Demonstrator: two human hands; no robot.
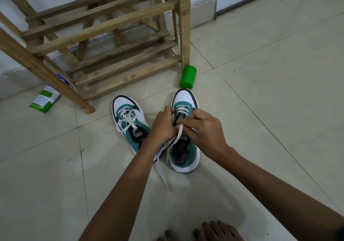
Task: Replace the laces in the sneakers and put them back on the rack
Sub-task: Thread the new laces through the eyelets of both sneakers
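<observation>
Where both hands meet, right sneaker (184, 147): teal and white, upright on tiled floor (260, 110), toe toward wooden rack (104, 41). Left hand (163, 125) and right hand (202, 127), over its tongue, pinch white lace (168, 147); loose ends trail off its heel side. Left sneaker (130, 121): just beside, laced, bow tied. Green canister (188, 77): lying beyond its toe, at rack's leg. Green-white packet (45, 99): well apart, past rack's other leg.

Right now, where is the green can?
The green plastic cylinder can lies on its side on the tiled floor, touching the foot of the wooden rack's right leg, just beyond the right teal-and-white sneaker.
</observation>
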